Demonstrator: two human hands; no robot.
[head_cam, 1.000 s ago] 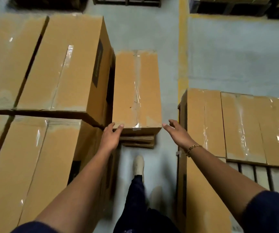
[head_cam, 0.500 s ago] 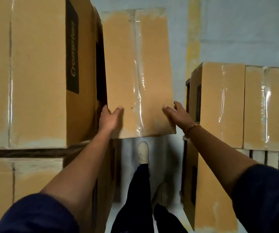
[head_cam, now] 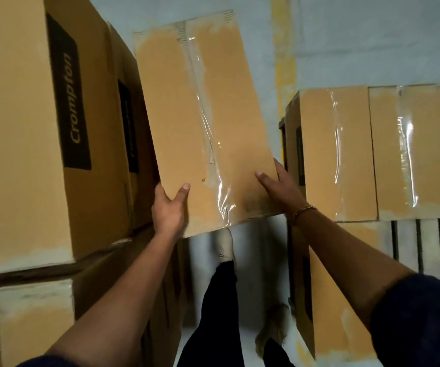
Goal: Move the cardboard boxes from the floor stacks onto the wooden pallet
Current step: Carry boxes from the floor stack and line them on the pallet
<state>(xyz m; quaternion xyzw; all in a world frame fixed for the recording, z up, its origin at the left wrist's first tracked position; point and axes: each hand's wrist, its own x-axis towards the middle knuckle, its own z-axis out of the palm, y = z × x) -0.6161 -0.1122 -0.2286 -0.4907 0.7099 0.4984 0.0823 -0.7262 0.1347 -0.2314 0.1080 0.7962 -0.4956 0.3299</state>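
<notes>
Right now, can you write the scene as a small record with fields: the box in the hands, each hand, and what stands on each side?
held box: tilted, taped seam on top, near edge above a shoe
left hand: grips its near left corner, thumb on top
right hand: grips its near right corner, thumb on top
left side: stack of boxes, one printed Crompton
right side: taped boxes on the pallet
floor: grey, with a yellow line

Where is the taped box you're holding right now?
Head view, centre: the taped box is gripped at its near corners by the left hand and right hand, between the Crompton stack on the left and the pallet boxes on the right.
</notes>
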